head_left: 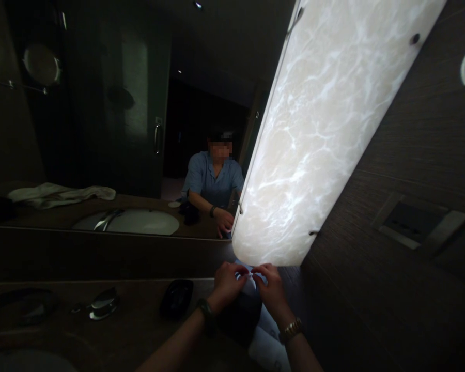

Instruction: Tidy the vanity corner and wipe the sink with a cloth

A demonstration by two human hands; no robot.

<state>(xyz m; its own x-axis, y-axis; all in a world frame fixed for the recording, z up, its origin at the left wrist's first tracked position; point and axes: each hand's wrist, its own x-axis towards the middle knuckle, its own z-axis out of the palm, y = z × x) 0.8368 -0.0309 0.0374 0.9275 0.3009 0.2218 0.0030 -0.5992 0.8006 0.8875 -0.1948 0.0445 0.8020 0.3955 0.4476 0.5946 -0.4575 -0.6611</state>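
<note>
Both my hands are in the far right corner of the dark counter, below the lit panel. The fingers of my left hand (229, 283) are pinched together, with a dark green bangle on the wrist. Opposite it, my right hand (270, 287) is also in a pinch, a metal watch on its wrist. Between the fingertips shows a small whitish piece (250, 274), too dim to name, which both hands seem to grip. Directly beneath is a dark box-like thing (240, 316) with a pale top, partly covered by my hands. A white cloth-like item (269, 343) lies beside my right forearm.
A black dish-like object (177, 298) sits left of my left hand. Farther left are a chrome tap handle (104, 304) and a white basin (27, 360). The wide mirror (139, 155) reflects a person in a blue shirt. The glowing panel (313, 129) hangs close above my hands.
</note>
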